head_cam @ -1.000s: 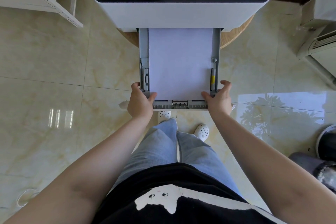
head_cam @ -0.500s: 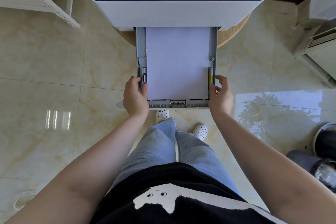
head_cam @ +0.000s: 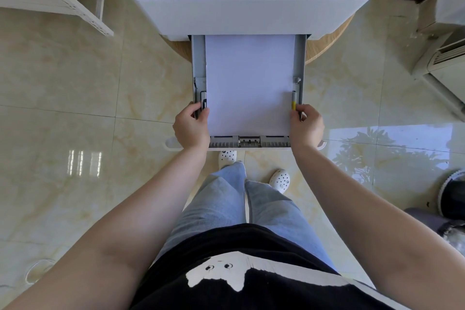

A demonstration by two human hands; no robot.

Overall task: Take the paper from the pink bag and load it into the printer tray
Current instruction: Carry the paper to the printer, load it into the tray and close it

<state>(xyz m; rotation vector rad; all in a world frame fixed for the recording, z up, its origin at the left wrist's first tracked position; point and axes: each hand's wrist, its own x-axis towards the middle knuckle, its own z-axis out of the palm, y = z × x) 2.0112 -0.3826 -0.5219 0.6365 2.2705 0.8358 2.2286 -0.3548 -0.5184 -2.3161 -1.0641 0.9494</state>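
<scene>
Stack of white paper [head_cam: 249,83] lying flat in the grey pulled-out printer tray [head_cam: 198,58], left hand [head_cam: 191,126] curled around its left side guide, right hand [head_cam: 307,126] pinching the right guide

**Operator Appearance**

Arms: both bare to above the elbow, no sleeves visible. Left hand [head_cam: 190,125] and right hand [head_cam: 307,127]: no gloves. Top [head_cam: 251,272]: black, with a white graphic bearing two small black eyes at 6 o'clock. Trousers [head_cam: 234,204]: light blue denim, loose cut. Shoes [head_cam: 279,181]: white perforated clogs, toward 12 o'clock from the trouser hems.
</scene>
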